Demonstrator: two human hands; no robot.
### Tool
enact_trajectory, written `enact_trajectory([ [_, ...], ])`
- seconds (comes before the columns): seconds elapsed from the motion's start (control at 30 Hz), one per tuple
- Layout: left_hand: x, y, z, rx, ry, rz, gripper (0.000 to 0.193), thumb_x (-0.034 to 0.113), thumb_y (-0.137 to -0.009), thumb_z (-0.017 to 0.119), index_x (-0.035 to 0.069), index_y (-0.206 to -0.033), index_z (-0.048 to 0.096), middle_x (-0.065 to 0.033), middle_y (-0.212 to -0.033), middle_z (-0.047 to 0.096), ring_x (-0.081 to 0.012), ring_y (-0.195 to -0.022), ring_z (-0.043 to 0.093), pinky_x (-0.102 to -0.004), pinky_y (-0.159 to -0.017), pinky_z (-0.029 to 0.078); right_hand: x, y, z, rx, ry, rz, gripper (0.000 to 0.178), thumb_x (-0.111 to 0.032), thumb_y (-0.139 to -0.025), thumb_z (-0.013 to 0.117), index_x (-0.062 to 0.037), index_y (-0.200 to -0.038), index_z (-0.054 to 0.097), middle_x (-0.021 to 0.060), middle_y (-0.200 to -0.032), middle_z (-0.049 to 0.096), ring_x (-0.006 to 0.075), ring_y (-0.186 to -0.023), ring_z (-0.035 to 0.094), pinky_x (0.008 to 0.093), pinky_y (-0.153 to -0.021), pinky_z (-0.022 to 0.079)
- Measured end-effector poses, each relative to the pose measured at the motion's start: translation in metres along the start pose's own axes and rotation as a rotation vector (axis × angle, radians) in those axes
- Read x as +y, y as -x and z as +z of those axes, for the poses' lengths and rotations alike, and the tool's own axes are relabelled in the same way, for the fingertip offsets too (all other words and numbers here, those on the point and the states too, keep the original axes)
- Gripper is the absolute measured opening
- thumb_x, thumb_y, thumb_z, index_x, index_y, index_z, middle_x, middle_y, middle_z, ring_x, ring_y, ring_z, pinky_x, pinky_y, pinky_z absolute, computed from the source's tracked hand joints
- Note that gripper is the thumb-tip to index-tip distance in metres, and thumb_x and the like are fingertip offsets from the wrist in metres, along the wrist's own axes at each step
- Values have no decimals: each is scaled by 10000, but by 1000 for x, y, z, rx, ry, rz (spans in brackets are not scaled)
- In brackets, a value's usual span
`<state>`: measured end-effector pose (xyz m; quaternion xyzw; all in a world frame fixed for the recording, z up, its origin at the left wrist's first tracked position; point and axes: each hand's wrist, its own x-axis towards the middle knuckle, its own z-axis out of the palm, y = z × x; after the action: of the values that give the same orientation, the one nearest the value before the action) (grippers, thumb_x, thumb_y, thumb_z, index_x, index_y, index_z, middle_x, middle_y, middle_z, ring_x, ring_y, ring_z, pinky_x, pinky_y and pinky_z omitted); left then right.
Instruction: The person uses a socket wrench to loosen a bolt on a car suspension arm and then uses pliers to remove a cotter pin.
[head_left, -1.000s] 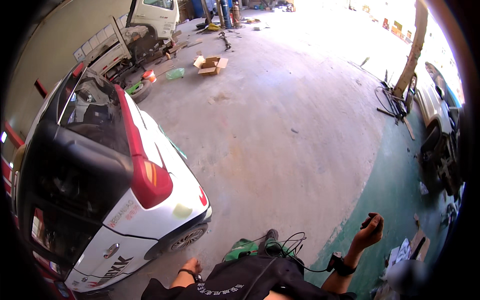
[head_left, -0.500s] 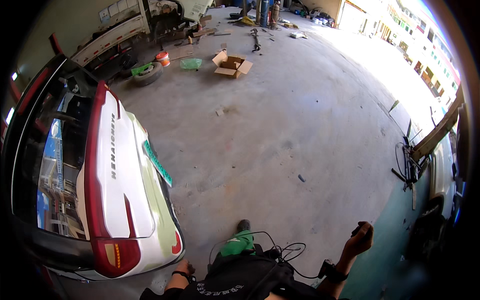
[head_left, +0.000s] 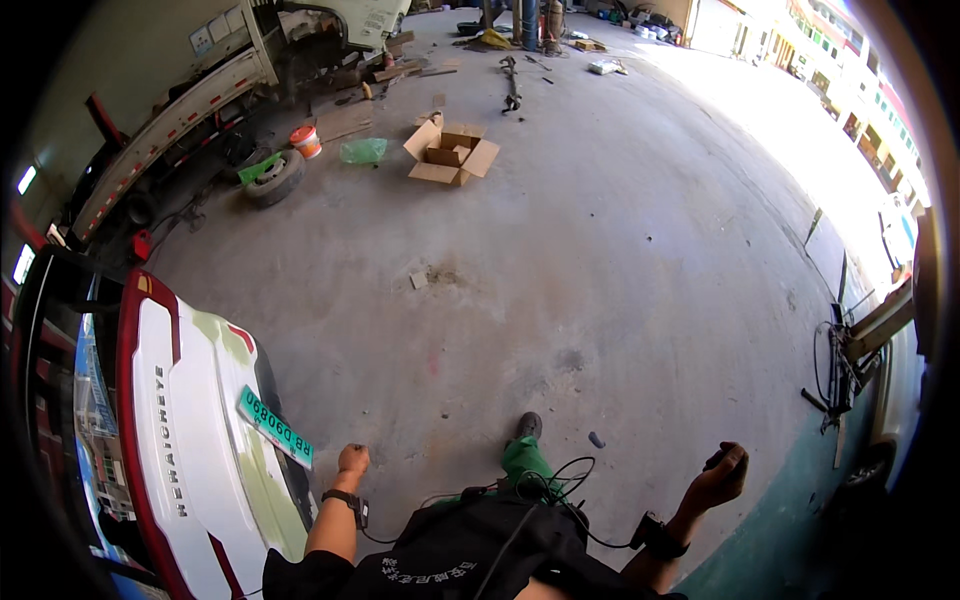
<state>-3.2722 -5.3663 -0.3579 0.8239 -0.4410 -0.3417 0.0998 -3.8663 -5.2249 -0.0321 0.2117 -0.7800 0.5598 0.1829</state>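
My left hand [head_left: 353, 461], with a black band at its wrist, hangs beside the white car's rear; its fingers are curled closed and no object shows in them. To the right, my right hand [head_left: 722, 474] is raised with its fingers wrapped round a small dark object [head_left: 716, 458] of a kind I cannot make out. A strapped device [head_left: 655, 538] sits on that wrist. The car [head_left: 160, 390] at the left has a pale green patch on its white bodywork and a green number plate [head_left: 275, 425]. Thin black cables [head_left: 560, 480] loop at my waist.
An open cardboard box [head_left: 455, 155] stands ahead on the concrete floor. Left of it are a green bag [head_left: 363, 151], an orange-and-white bucket [head_left: 305, 141] and a tyre [head_left: 274, 180]. A small dark piece [head_left: 597, 439] lies near my foot; a metal frame [head_left: 845, 365] stands right.
I have stepped forward, so the car has slid back and left in view. My left hand has swung forward past the car's rear corner; my right hand stays raised with the dark object.
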Motion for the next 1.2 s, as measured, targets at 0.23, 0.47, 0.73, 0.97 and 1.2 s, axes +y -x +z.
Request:
enact_trajectory([
  [0.23, 34, 30, 37, -511, -515, 94, 264, 246, -866, 622, -9, -935, 629, -182, -950, 657, -323, -837, 634, -412, -758, 525, -45, -139, 238, -160, -245, -43, 373, -247, -1010, 433, -15, -751, 569, -3, -534, 419, 74, -453, 364, 236, -433, 260],
  [0.47, 167, -39, 110, 230, 981, -1166, 288, 224, -964, 470, -26, -962, 613, -150, -914, 654, -322, -783, 607, -432, -735, 524, -30, -222, 469, -275, -223, -77, 364, -259, -1016, 463, 7, -815, 608, -12, -555, 383, 81, -487, 326, 242, -453, 266],
  [0.73, 495, -272, 121, -25, 744, -758, 364, 305, -939, 510, -42, -904, 614, -97, -729, 580, -221, -541, 507, -421, -589, 452, -111, -332, 681, -241, -38, -324, 508, -354, -1030, 338, -138, -679, 636, -33, -552, 514, 142, -463, 489, 294, -443, 396],
  [0.97, 743, -473, 89, 244, 162, -12, 454, 411, -861, 510, -7, -961, 655, -259, -1008, 651, -436, -983, 603, -480, -864, 486, -106, -417, 874, -195, 4, -421, 520, -331, -1050, 298, -146, -707, 642, -35, -588, 565, 139, -480, 527, 276, -447, 433],
  [1.2, 800, -521, 150, 158, 720, -582, 321, 327, -886, 533, 23, -801, 591, -97, -648, 550, -262, -593, 576, -385, -521, 475, -87, -523, 1116, -145, -399, -119, 344, -220, -954, 445, 18, -772, 615, 34, -614, 478, 106, -480, 379, 243, -437, 274],
])
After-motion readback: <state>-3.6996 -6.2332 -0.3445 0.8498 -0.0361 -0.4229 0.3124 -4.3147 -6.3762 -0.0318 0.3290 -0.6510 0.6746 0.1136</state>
